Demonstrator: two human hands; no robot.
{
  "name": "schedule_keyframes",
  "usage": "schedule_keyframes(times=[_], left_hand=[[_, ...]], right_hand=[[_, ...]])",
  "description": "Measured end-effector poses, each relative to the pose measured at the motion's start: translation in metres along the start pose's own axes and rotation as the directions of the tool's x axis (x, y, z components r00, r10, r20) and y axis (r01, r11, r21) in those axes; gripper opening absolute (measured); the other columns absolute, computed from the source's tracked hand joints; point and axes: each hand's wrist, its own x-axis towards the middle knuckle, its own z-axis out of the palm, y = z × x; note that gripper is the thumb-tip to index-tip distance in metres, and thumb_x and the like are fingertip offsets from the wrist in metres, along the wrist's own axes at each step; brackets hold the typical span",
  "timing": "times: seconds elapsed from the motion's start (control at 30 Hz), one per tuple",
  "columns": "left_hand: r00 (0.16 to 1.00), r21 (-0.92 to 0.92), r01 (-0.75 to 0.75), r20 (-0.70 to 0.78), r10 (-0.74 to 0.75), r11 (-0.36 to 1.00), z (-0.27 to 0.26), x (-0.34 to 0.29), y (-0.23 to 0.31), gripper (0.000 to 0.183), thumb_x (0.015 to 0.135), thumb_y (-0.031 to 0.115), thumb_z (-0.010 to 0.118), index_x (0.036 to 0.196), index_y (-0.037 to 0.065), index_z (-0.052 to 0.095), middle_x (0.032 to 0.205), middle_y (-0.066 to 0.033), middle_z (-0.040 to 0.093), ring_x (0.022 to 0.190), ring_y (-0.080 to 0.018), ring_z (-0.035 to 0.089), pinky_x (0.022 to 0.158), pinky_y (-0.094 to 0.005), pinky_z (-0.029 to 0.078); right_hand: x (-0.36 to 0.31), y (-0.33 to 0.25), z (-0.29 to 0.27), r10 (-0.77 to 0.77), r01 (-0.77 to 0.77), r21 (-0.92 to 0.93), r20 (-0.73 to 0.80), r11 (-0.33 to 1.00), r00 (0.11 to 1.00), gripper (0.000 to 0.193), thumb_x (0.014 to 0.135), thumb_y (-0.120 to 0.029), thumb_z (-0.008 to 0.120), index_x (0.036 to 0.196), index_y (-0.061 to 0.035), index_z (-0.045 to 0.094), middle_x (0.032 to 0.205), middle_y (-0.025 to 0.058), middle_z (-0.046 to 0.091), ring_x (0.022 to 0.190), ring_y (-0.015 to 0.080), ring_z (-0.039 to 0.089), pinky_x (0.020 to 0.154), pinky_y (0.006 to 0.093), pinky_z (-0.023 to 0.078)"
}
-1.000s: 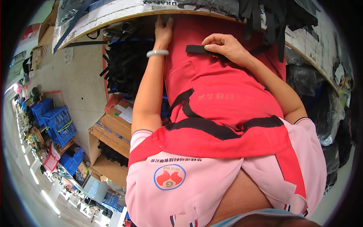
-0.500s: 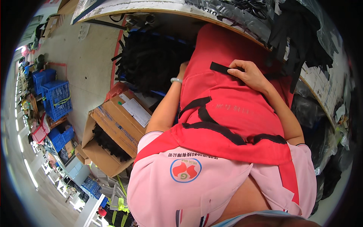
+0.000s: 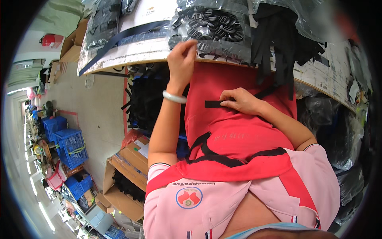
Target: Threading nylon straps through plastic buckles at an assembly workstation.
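Observation:
My right hand (image 3: pixel 240 100) rests over the red apron (image 3: pixel 238 127) on my lap. It pinches a black webbing strap (image 3: pixel 213 104), whose short flat end sticks out to the left. My left hand (image 3: pixel 182 59), with a pale bangle on its wrist, is raised at the table's near edge. Its fingers are curled together beside a heap of black plastic buckles (image 3: pixel 215 24) lying on clear plastic. Whatever those fingers hold, if anything, is hidden. More black straps (image 3: pixel 274 40) hang in a bundle over the table edge, right of the buckles.
A dark strap (image 3: pixel 119 38) lies across the white tabletop (image 3: pixel 153 12). Below the table at left is a mass of black strips (image 3: pixel 145 103). An open cardboard box (image 3: pixel 129 159) stands on the floor to my left, with blue crates (image 3: pixel 71 147) beyond. Plastic bags (image 3: pixel 338 139) hang at right.
My left hand has come up from the black strips under the table to the buckles on top. My right hand keeps hold of the strap. The view has shifted to show more tabletop.

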Motion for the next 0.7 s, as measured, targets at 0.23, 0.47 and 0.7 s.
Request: schedule_keyframes(times=[0.23,0.47,0.7], left_hand=[[0.984,0.617,-0.148,0.173,0.049,0.773,0.050,0.118,-0.047,0.042,0.088,0.027,0.060,0.120,-0.001,0.059,0.126,-0.0239,0.054,0.121,-0.0396,0.047,0.103,-0.0452,0.037],[0.943,0.668,-0.331,0.218,0.251,0.666,0.092,0.190,-0.074,0.061,0.093,0.042,0.049,0.145,0.013,0.036,0.149,-0.0199,0.033,0.138,-0.0394,0.028,0.111,-0.0531,0.023],[0.946,0.678,-0.247,0.324,0.020,0.693,0.130,0.241,-0.061,0.050,0.088,0.056,0.051,0.125,0.024,0.061,0.129,-0.0150,0.056,0.114,-0.0338,0.054,0.095,-0.0572,0.035]], right_hand=[[0.001,0.009,-0.006,-0.086,0.083,-0.076,-0.038,0.994,0.996,0.019,0.086,-0.020,0.065,0.097,-0.0053,0.063,0.083,0.0164,0.067,0.078,0.0343,0.065,0.070,0.0410,0.050],[0.003,0.023,-0.013,-0.061,0.061,0.005,-0.002,0.998,0.998,0.020,0.086,-0.021,0.064,0.098,-0.0047,0.063,0.085,0.0162,0.067,0.081,0.0340,0.065,0.072,0.0401,0.050],[0.008,0.030,-0.021,0.006,-0.009,0.162,0.020,0.987,1.000,0.020,0.086,-0.019,0.063,0.099,-0.0029,0.062,0.085,0.0156,0.067,0.078,0.0295,0.065,0.069,0.0374,0.049]])
